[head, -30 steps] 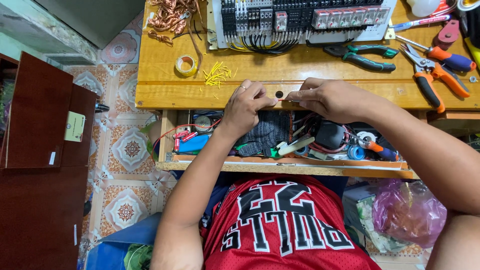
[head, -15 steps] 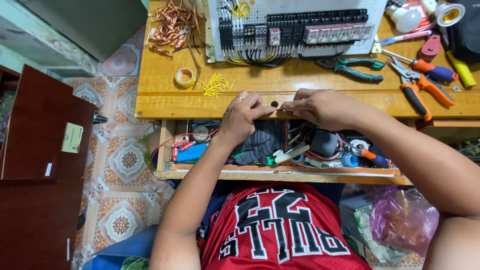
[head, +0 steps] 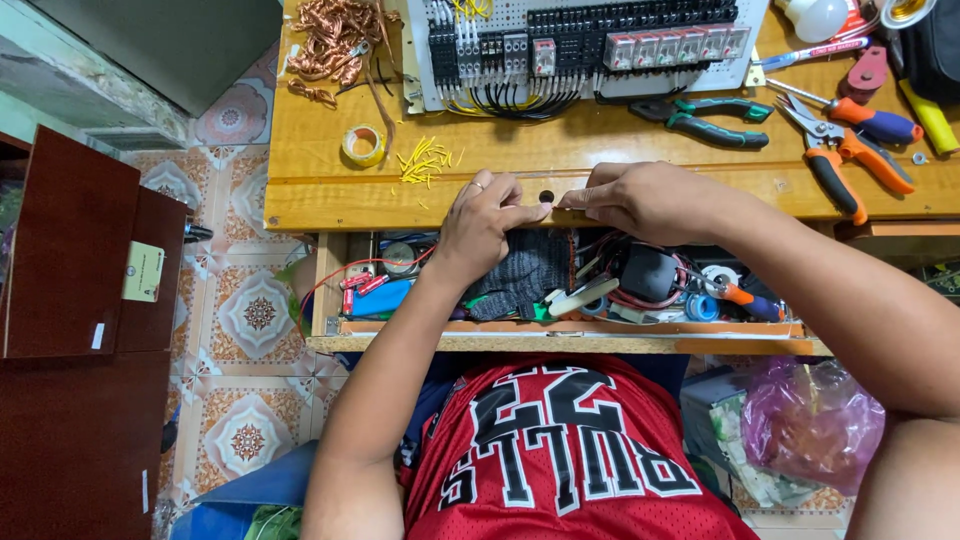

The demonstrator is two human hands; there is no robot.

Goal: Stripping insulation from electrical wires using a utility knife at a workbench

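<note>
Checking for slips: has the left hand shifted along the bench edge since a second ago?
No. The left hand sits just left of the hole in the bench edge, as before.

1 head-worn camera looks steeply down, close over the workbench edge and open drawer

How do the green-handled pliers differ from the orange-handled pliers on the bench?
The green pliers have dark green handles; the orange pliers have orange-and-black ones. The green pliers lie almost level just below the relay board, jaws shut; the orange pliers lie slanted farther right, and their jaws look slightly apart. Both rest flat on the wooden bench, beyond the hands, and neither hand touches them.
</note>
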